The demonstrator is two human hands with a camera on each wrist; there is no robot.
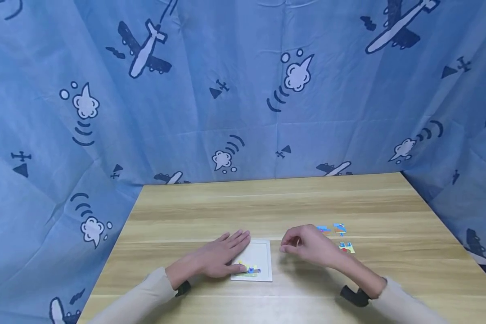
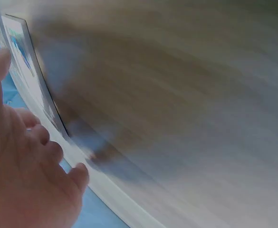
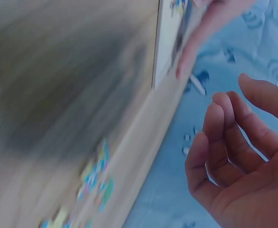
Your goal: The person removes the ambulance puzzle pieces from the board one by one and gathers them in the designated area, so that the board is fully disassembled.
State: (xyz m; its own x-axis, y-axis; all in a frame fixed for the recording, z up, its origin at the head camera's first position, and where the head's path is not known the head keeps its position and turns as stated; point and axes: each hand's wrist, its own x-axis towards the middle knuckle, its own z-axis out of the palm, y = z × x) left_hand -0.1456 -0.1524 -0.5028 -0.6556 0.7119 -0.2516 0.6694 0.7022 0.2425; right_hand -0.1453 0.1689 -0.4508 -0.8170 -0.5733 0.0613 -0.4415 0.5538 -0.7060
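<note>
A white square puzzle tray (image 1: 260, 253) lies on the table, with a few colourful jigsaw pieces (image 1: 253, 270) along its lower left. My left hand (image 1: 220, 257) is spread over the tray's left side, its fingers straight and its thumb reaching across to the pieces; part of the tray is hidden beneath it. To the right of the tray hovers my right hand (image 1: 309, 245). Its fingers bend loosely, and in the right wrist view the thumb (image 3: 264, 97) stands apart from them with nothing held between.
Loose jigsaw pieces (image 1: 340, 229) lie beyond and beside the right hand, some partly covered by it; another piece (image 1: 347, 247) is nearer the forearm. The wooden table (image 1: 235, 211) meets a blue airplane-print curtain (image 1: 251, 108) at the back and sides.
</note>
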